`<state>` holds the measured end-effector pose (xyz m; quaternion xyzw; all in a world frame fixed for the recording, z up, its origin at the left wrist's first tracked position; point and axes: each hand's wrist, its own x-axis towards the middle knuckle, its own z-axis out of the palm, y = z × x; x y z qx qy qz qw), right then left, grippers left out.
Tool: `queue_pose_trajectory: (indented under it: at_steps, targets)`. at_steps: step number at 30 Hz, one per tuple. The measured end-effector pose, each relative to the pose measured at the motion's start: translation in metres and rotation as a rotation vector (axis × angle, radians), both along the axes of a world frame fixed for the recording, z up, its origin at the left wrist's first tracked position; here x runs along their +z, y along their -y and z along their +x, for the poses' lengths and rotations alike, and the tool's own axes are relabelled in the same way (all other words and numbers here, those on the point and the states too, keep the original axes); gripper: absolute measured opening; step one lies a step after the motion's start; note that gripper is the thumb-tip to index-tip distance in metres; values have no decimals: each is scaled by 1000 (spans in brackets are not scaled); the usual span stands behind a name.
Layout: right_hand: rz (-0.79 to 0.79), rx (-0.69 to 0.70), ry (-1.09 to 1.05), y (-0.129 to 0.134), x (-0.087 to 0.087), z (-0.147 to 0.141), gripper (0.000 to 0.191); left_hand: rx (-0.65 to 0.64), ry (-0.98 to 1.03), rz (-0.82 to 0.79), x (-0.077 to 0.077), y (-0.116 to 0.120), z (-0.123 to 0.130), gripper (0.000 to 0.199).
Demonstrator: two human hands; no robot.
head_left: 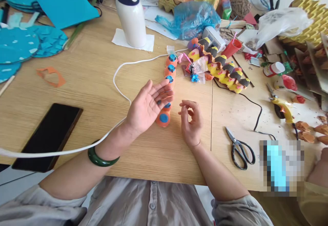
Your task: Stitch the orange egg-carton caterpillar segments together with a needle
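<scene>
My left hand (151, 104) is palm up over the table, its fingers stretched out. A small dark ball (159, 102) lies on it near the base of the fingers. My right hand (191, 122) is just to the right, fingers curled and thumb close to the index fingertip. Whether anything small sits in that pinch cannot be made out. Behind and under my left hand lies an orange egg-carton strip (163, 123) with blue and dark spots on its bumps; my fingers hide its middle. Neither hand visibly grips the strip.
A phone (48, 135) and white cable (116, 70) lie left; a white bottle (132, 21) stands behind. Scissors (237, 144) lie right, near a yellow glue gun (284, 108). Painted carton strips (225, 74) and a blue plastic bag (194, 19) crowd the back. Another person's arm (319, 171) shows at right.
</scene>
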<state>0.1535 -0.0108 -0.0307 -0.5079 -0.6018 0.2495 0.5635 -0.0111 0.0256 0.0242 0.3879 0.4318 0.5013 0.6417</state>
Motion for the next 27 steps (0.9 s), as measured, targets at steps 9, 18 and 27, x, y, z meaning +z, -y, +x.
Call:
queue_pose_trajectory:
  at_steps: [9,18,27]
  targets:
    - [234,176,484,1,10,3,22,-188,150,-20,-7,20,8,68]
    - [96,133,73,7,12,-1,18,-56,-73,135,-14,28,7,30]
    - [-158,134,-397,9,13,-7,11,-35,-324,456,-18,28,4,19]
